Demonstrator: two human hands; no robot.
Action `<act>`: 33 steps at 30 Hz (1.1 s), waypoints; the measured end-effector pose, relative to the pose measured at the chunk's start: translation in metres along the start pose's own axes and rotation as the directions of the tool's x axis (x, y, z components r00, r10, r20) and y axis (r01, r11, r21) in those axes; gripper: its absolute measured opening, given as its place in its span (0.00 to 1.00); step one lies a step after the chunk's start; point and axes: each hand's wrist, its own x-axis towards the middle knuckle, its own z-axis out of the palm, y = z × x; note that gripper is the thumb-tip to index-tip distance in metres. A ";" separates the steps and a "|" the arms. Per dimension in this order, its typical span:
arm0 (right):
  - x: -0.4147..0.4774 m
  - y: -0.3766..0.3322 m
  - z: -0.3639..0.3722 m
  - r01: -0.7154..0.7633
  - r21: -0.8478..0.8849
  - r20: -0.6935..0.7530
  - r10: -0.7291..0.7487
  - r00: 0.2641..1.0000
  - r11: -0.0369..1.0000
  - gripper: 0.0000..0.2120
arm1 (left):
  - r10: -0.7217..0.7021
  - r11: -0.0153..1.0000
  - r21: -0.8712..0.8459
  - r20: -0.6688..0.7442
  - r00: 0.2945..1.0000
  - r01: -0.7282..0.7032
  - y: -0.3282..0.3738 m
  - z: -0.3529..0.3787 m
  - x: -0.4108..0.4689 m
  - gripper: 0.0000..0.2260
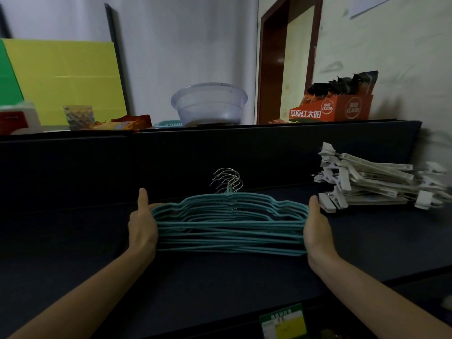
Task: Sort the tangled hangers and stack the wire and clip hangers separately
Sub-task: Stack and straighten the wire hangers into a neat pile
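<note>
A stack of several teal wire hangers (230,228) lies on the dark tabletop (220,285), their metal hooks (227,179) pointing away from me. My left hand (143,226) presses flat against the stack's left end, thumb up. My right hand (316,228) presses against its right end the same way. Both palms touch the hangers and squeeze them between them; the fingers are not wrapped around. A pile of white clip hangers (371,177) rests apart at the right, against the dark back panel.
A dark upright panel (171,162) walls off the far side of the table. Behind it stand a clear plastic basin (209,104), a glass (78,117), an orange snack box (332,107) and a yellow board (63,79). A green-yellow label (283,321) sits at the near edge.
</note>
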 end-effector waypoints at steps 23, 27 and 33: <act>0.026 0.004 -0.052 0.556 -0.318 0.640 -0.259 0.723 0.768 0.45 | 0.080 0.889 0.231 0.772 0.631 -0.396 0.002 -0.053 0.028 0.39; 0.032 0.001 -0.053 0.556 -0.278 0.686 -0.243 0.686 0.784 0.44 | 0.082 0.898 0.221 0.764 0.639 -0.380 0.003 -0.051 0.027 0.40; 0.027 0.004 -0.054 0.534 -0.328 0.667 -0.209 0.715 0.779 0.44 | 0.048 0.916 0.210 0.787 0.616 -0.341 0.003 -0.054 0.024 0.41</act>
